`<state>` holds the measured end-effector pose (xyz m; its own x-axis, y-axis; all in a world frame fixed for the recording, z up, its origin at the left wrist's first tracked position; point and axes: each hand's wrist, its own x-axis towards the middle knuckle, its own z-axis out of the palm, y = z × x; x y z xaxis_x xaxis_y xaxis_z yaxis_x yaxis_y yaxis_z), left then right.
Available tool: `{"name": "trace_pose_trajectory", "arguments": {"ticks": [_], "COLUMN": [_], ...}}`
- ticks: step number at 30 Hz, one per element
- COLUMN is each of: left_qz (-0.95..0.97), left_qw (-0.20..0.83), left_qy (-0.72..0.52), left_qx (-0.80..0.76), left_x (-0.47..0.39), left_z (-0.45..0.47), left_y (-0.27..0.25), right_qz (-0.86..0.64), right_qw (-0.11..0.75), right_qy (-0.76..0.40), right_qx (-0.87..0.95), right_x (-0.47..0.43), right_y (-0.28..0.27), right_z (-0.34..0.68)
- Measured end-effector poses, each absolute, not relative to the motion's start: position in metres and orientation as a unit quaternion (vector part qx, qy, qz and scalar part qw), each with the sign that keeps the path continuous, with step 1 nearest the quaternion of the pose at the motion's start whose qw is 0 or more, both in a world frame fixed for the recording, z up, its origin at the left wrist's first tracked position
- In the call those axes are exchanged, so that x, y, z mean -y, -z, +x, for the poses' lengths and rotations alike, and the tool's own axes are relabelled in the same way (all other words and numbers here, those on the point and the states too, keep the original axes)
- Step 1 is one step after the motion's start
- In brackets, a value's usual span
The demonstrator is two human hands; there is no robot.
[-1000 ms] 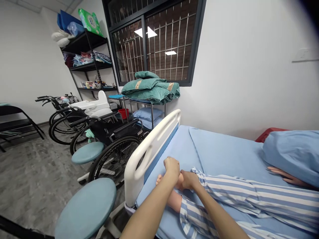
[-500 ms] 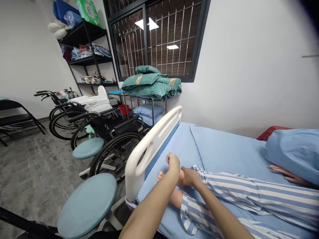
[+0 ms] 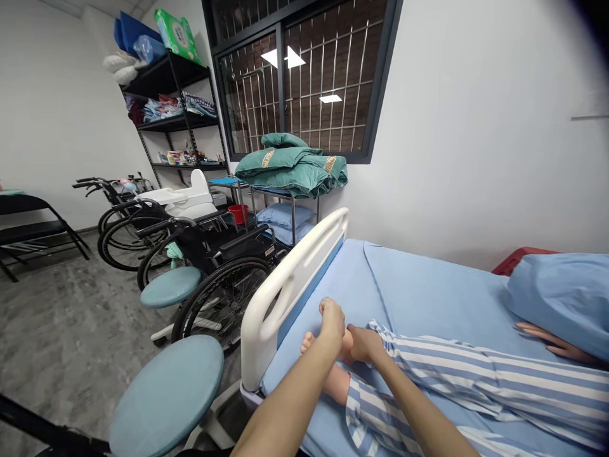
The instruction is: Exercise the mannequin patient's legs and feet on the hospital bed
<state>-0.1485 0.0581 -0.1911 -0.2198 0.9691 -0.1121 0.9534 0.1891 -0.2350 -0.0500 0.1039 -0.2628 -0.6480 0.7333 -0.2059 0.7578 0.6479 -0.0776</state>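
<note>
On bed (image 3: pixel 419 285) — hands (image 3: pixel 347 333) gripping manikin foot (image 3: pixel 343 341), striped trousers (image 3: pixel 476 374)

No legible text, label, brand, number or sign. The green package (image 3: pixel 177 35) at upper left carries print too small to read; the folded green quilts (image 3: pixel 292 168) show only woven patterns.

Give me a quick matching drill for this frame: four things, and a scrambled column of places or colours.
Things:
1. left hand
2. right hand
3. green quilts
4. round stool

Places or colours:
A. folded on the metal cart under the window
B. on the manikin's foot, near the white footboard
C. at the ankle, by the striped trouser cuff
D. pale teal, on the floor beside the bed

Pairs: 1-B, 2-C, 3-A, 4-D
</note>
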Motion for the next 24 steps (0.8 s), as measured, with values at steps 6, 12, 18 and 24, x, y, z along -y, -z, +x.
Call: {"name": "trace_pose_trajectory", "arguments": {"ticks": [6,12,18,24], "left_qz": [-0.620,-0.603,-0.596,-0.605], "left_qw": [0.020,-0.022,-0.037,-0.016], "left_qy": [-0.154,-0.155,-0.123,-0.131], "left_qx": [0.769,0.782,0.793,0.785], "left_x": [-0.063,-0.074,-0.080,-0.082], "left_z": [-0.149,-0.150,-0.150,-0.150], "left_y": [0.194,0.193,0.197,0.205], "right_qz": [0.406,0.405,0.406,0.414], "right_qw": [0.071,0.073,0.084,0.105], "right_qy": [0.075,0.070,0.079,0.090], "right_qx": [-0.908,-0.909,-0.906,-0.900], "right_x": [-0.105,-0.105,-0.107,-0.107], "right_y": [0.267,0.267,0.267,0.263], "right_z": [-0.050,-0.050,-0.051,-0.052]}}
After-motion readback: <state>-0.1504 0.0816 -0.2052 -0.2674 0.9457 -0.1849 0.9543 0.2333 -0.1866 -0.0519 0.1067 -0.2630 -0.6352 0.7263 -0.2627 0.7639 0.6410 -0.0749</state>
